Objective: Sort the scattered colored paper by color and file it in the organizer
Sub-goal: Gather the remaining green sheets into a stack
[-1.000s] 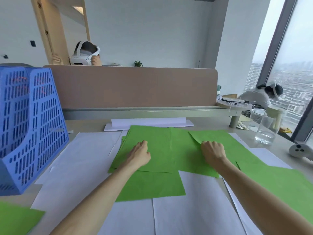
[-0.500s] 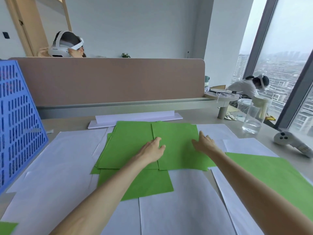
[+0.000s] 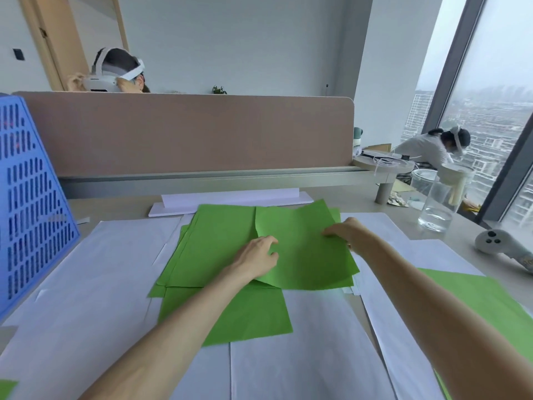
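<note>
The person's left hand (image 3: 256,256) is curling its fingers over the left edge of the top green sheet (image 3: 305,255), and the right hand (image 3: 344,232) is pinching its right edge. The sheet is bowing slightly over the green stack (image 3: 213,249), which is lying mid-surface among white sheets (image 3: 95,284). The blue organizer (image 3: 28,197) is standing far left.

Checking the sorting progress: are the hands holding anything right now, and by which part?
The top green sheet: the left hand pinches its left edge, the right hand grips its right edge, over the green stack.
</note>
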Available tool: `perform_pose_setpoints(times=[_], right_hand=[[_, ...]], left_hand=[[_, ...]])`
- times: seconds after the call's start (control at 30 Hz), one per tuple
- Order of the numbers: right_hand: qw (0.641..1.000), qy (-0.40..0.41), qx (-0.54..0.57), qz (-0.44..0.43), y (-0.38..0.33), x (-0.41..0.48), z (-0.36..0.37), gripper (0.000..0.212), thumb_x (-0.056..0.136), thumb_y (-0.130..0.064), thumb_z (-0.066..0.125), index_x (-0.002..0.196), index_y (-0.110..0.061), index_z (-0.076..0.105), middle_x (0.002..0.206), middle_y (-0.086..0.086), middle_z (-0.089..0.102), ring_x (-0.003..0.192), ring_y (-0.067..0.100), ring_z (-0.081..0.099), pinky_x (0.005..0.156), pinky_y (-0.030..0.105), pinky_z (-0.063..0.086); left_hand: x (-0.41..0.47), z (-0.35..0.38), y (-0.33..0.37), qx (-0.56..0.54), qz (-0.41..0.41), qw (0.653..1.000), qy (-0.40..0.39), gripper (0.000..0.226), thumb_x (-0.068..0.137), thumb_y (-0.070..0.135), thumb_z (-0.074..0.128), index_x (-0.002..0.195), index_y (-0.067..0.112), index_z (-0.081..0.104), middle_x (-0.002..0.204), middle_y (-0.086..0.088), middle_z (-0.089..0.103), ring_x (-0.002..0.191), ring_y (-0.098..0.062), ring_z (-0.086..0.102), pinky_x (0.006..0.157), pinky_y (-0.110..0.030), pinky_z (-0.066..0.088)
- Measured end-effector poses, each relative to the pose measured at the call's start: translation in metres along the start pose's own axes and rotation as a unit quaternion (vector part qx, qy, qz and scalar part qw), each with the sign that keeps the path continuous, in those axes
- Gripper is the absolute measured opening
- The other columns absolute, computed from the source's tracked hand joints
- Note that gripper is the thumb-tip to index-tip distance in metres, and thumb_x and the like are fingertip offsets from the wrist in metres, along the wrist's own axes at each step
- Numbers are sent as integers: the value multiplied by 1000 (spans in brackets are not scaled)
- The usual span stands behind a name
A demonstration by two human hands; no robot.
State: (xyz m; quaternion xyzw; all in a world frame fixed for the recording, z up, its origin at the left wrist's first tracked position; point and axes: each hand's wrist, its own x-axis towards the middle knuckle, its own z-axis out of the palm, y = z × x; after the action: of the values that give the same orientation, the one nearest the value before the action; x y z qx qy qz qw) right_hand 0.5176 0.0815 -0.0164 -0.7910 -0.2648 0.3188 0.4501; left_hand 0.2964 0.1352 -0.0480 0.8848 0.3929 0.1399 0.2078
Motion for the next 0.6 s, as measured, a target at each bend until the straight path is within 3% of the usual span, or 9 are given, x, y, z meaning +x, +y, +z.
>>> perform_pose_setpoints(times=[0.07,0.17,0.3,0.37,0.47,0.5,0.57,0.6], right_hand=[[999,8,16,-33,-6,-9,-1,33,77,-2,75,104,1,57,84,13,63,70,23,62,57,29,51],[993,21,85,-85,-26,-27,-10,25,78,-6,75,99,3,66,81,13,68,68,23,64,72,36,57],[961,-75,220,-150,-69,-68,-25,24,87,-15,68,103,2,63,97,17,69,76,24,67,76,36,59],[940,-143,251,-184,-85,-90,-24,26,91,-16,63,109,2,62,96,17,70,77,25,69,72,37,60],[915,-204,259,-234,-95,-109,-16,26,91,-17,62,112,-1,62,98,15,71,80,26,70,74,38,57],[908,-215,266,-242,-95,-110,-13,25,91,-16,61,112,-1,62,99,15,71,82,27,70,76,39,57],[914,-199,267,-232,-89,-108,-9,25,90,-15,63,111,-2,64,101,16,72,80,26,71,73,38,57],[929,-166,250,-218,-83,-105,-4,28,88,-16,65,113,-2,63,100,16,72,77,26,70,69,37,58]], left_hand=[[-1,-3,0,-23,5,1000,8,46,99,21,47,144,15,37,153,-1,35,134,-17,42,108,-29,34],[-2,-12,0,-68,-9,997,33,46,100,26,45,145,18,36,150,-2,39,98,-14,61,87,-23,46],[4,-17,-2,-179,-59,981,42,49,100,37,42,145,18,36,152,-1,37,135,-22,41,108,-33,33],[2,-24,4,-338,-97,936,-1,47,99,48,38,139,23,44,145,3,46,129,-20,48,108,-34,35],[-6,-38,10,-595,-103,791,-102,41,99,49,39,124,23,57,125,0,64,111,-20,63,94,-36,51],[-8,-43,6,-632,-87,764,-99,39,100,44,42,125,18,58,123,-4,66,109,-22,65,90,-37,53],[-14,-51,-6,-660,-76,746,-45,43,96,29,55,133,8,52,124,-11,65,110,-25,65,90,-37,55],[-18,-56,-14,-652,-82,753,-9,54,92,25,62,140,8,45,131,-9,60,115,-25,61,95,-39,52]])
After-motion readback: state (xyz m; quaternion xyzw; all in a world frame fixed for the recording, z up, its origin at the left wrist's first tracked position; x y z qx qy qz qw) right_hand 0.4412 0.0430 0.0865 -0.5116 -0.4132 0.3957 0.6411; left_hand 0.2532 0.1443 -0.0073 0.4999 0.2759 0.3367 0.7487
